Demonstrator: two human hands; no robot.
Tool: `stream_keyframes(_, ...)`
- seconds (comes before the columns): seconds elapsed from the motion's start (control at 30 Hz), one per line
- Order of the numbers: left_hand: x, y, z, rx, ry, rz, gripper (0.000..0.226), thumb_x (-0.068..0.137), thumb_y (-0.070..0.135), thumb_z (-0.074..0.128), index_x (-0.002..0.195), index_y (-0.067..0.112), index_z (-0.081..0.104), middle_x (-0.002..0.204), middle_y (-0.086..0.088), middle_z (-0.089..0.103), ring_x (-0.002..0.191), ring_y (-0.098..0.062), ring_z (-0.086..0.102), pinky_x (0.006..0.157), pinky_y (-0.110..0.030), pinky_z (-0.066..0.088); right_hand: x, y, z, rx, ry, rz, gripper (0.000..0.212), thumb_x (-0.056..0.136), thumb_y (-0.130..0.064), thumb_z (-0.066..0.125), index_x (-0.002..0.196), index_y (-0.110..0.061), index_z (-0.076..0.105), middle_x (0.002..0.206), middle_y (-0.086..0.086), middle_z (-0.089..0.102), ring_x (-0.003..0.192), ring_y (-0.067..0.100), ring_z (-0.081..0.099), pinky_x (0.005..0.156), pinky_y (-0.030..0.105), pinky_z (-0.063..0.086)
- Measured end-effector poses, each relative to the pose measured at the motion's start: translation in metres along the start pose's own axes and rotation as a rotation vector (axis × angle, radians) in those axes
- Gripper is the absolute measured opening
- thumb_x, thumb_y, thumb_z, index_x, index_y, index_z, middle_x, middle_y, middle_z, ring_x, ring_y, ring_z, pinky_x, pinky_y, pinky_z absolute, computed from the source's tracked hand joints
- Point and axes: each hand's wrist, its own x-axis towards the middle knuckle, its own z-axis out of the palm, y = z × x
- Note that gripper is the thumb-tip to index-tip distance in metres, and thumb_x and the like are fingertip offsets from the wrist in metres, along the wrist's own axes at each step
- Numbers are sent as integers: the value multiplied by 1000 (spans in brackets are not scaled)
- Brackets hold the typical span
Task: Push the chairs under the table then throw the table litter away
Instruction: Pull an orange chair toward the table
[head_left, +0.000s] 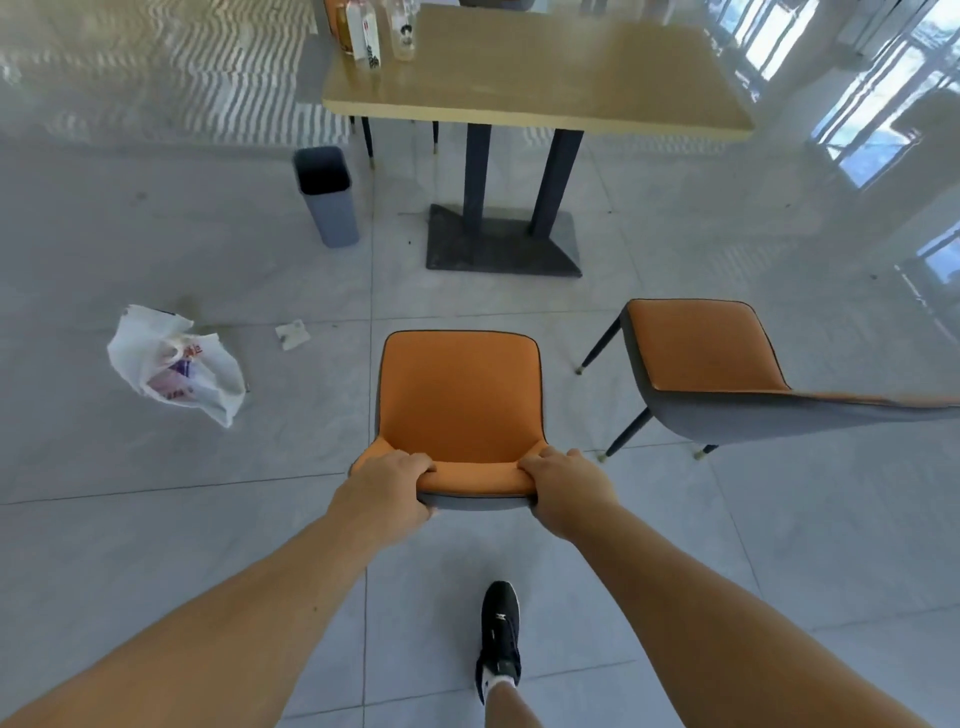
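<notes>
Forearms reach in bare from the near edge, two of them, and one black shoe (500, 636) stands on the grey floor tiles (156, 545) between them. The left hand (387, 491) and the right hand (563, 491) each grip the top of the backrest of the near chair (460, 395), the fingers (415, 462) of both curled over its orange front edge and closed on it, thumbs hidden behind the grey back. This chair faces the counter (540, 73) and stands well short of it, with open floor between its seat and the counter's dark base plate (501, 244).

A second orange chair (701, 348) stands just to the right of the first, apart from it and turned at an angle; three of its thin dark legs show. That makes two chairs on the near side, neither one under the counter.

On the floor to the left lie two pieces of litter: a crumpled white plastic bag (174, 364) with red and blue print, and, a little farther and nearer the chair, a small flat scrap of paper (292, 335).

Farther on, a single grey waste bin (327, 195) stands open-topped beside the counter's left near corner. The counter rests on two dark posts. At its far left corner stand three bottles (371, 34) close together, partly cut off by the top of the view. Thin legs of another chair show beneath the counter's left side.
</notes>
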Motion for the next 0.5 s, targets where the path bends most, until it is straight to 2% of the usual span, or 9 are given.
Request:
stream_keyframes(0.2,89,15,-47,-51,25,-49,31,90,31,73,119,29,63,111,2,63,99,-20,59,90,-41,54,87,38,-51,4,43,-74,22,98,-27,58,120,-28,59,118,2,60,109,27,53,85,41,52)
stream_keyframes(0.5,228,8,-116,-44,44,-54,35,89,32,75,122,29,65,117,4,65,106,-20,58,91,-45,53,225,74,-119,-18,54,-104,20,98,-29,58,118,-27,58,115,1,59,107,28,53,75,37,48)
